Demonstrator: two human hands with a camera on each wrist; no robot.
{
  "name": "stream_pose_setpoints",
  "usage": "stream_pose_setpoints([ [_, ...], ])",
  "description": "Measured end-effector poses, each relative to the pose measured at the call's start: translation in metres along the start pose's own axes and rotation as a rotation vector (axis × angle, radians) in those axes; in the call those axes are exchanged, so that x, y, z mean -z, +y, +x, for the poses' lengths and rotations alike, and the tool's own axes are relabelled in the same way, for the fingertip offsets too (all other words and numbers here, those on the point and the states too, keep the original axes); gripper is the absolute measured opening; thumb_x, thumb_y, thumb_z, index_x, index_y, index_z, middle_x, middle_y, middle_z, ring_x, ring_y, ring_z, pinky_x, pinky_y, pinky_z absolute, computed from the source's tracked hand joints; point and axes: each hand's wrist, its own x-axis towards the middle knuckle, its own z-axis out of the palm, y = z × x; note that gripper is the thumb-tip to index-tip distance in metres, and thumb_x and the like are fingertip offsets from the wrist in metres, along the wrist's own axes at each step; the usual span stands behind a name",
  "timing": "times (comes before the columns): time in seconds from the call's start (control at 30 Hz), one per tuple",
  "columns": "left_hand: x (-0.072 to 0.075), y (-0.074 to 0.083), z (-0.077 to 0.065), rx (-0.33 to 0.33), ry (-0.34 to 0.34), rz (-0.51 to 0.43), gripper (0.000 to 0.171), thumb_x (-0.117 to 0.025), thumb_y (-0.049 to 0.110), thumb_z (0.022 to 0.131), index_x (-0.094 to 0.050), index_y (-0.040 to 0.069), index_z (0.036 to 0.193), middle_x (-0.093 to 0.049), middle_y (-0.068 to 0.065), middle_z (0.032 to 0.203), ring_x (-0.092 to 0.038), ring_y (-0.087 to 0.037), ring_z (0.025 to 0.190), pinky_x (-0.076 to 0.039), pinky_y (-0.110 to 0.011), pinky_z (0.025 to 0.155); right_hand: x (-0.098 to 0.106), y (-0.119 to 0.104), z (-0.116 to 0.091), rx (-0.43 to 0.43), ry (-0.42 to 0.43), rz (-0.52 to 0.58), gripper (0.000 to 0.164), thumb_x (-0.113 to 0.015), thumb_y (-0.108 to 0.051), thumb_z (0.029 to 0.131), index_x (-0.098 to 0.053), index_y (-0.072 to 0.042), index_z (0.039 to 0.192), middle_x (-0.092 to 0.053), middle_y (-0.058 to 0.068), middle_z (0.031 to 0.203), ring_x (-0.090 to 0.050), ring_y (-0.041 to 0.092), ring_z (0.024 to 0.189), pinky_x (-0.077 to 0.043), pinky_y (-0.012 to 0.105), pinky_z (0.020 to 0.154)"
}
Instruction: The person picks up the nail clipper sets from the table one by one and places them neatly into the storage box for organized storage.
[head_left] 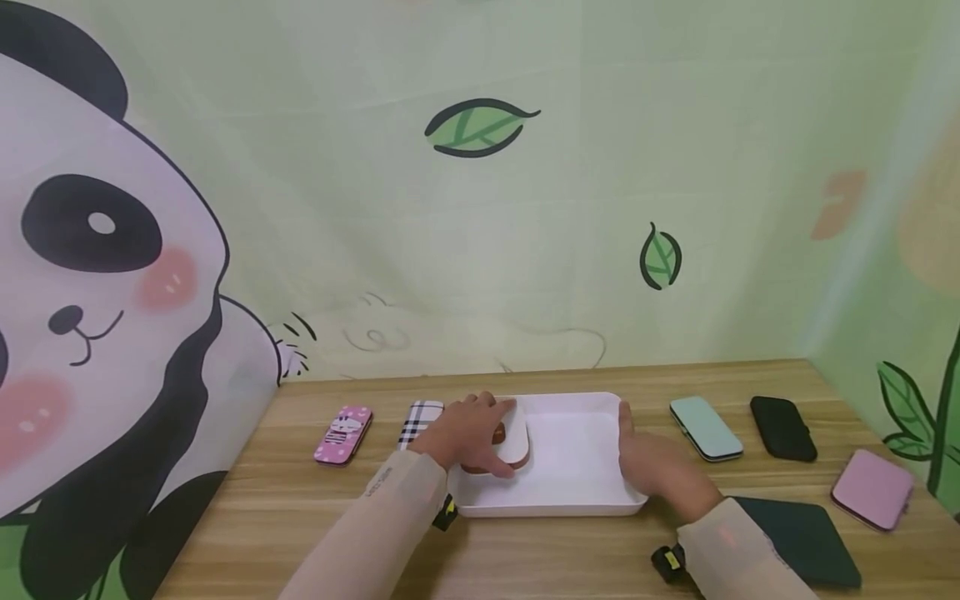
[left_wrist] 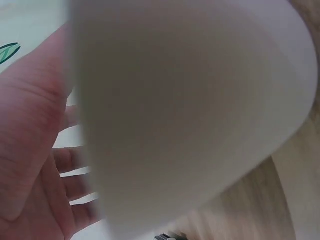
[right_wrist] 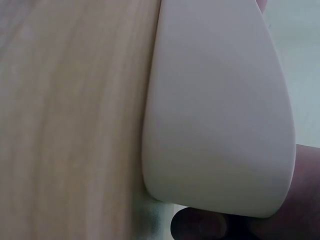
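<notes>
A shallow white tray (head_left: 570,467) lies on the wooden table. Inside its left end is a small flat white case (head_left: 516,437) with a brown edge and a brown mark. My left hand (head_left: 467,429) reaches over the tray's left wall and holds this case, thumb at the near side and fingers at the far side, covering much of it. The tray wall (left_wrist: 200,100) hides the case in the left wrist view. My right hand (head_left: 660,467) grips the tray's right wall, seen close in the right wrist view as a white wall (right_wrist: 220,110).
Left of the tray lie a pink patterned case (head_left: 344,435) and a plaid case (head_left: 420,423), partly behind my left hand. On the right are a mint case (head_left: 707,427), a black case (head_left: 783,427), a pink case (head_left: 873,488) and a dark green flat item (head_left: 810,537), partly under my right sleeve.
</notes>
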Motion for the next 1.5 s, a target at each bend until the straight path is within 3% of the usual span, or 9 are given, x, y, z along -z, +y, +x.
stream_pose_setpoints([
  [0.3,-0.009,-0.001,0.001,-0.032,0.0,0.056,0.11,-0.074,0.08,0.063,-0.037,0.032,0.155,-0.047,-0.003,0.146,-0.046,-0.028,0.132,-0.046,-0.047,0.104,-0.002,0.001,0.002,0.015,0.003,-0.025,0.07,-0.033,-0.02,0.105,0.008,0.003,0.158,-0.055,0.006,0.067,-0.051,0.021,0.056,-0.038,0.033,0.05],
  [0.63,-0.009,0.0,-0.003,-0.013,-0.011,0.035,0.109,-0.075,0.08,0.062,-0.039,0.032,0.154,-0.046,-0.003,0.149,-0.043,-0.028,0.137,-0.045,-0.048,0.106,-0.002,-0.001,-0.001,0.018,-0.001,-0.003,0.07,-0.032,-0.021,0.106,0.009,0.002,0.158,-0.055,0.007,0.069,-0.05,0.021,0.057,-0.039,0.033,0.052],
  [0.97,-0.007,0.003,-0.009,0.001,0.02,-0.027,0.101,-0.08,0.072,0.064,-0.046,0.029,0.149,-0.047,-0.004,0.151,-0.041,-0.029,0.139,-0.043,-0.048,0.108,-0.002,-0.001,0.0,0.018,0.006,-0.011,0.072,-0.036,-0.02,0.105,0.007,0.003,0.158,-0.053,0.006,0.064,-0.046,0.019,0.052,-0.037,0.031,0.049],
  [1.1,-0.008,0.003,-0.007,-0.024,0.055,-0.025,0.091,-0.081,0.07,0.065,-0.056,0.026,0.14,-0.055,-0.002,0.134,-0.05,-0.022,0.121,-0.05,-0.04,0.097,0.0,0.001,-0.003,0.004,-0.007,-0.002,0.072,-0.036,-0.02,0.105,0.008,0.002,0.158,-0.052,0.006,0.063,-0.042,0.018,0.051,-0.035,0.029,0.048],
  [1.2,-0.009,0.004,-0.006,-0.044,0.081,-0.019,0.083,-0.081,0.069,0.065,-0.06,0.026,0.133,-0.055,0.001,0.118,-0.05,-0.017,0.104,-0.051,-0.034,0.086,0.003,0.001,-0.005,-0.004,-0.009,0.006,0.072,-0.036,-0.02,0.105,0.007,0.002,0.158,-0.052,0.007,0.063,-0.043,0.019,0.051,-0.035,0.03,0.048],
  [1.5,-0.009,0.001,-0.01,-0.026,0.102,-0.007,0.081,-0.082,0.067,0.067,-0.06,0.025,0.133,-0.054,0.0,0.117,-0.05,-0.018,0.102,-0.05,-0.035,0.086,0.001,-0.002,0.0,-0.001,-0.014,0.006,0.073,-0.037,-0.02,0.104,0.008,0.002,0.158,-0.052,0.007,0.064,-0.047,0.019,0.053,-0.036,0.03,0.048],
])
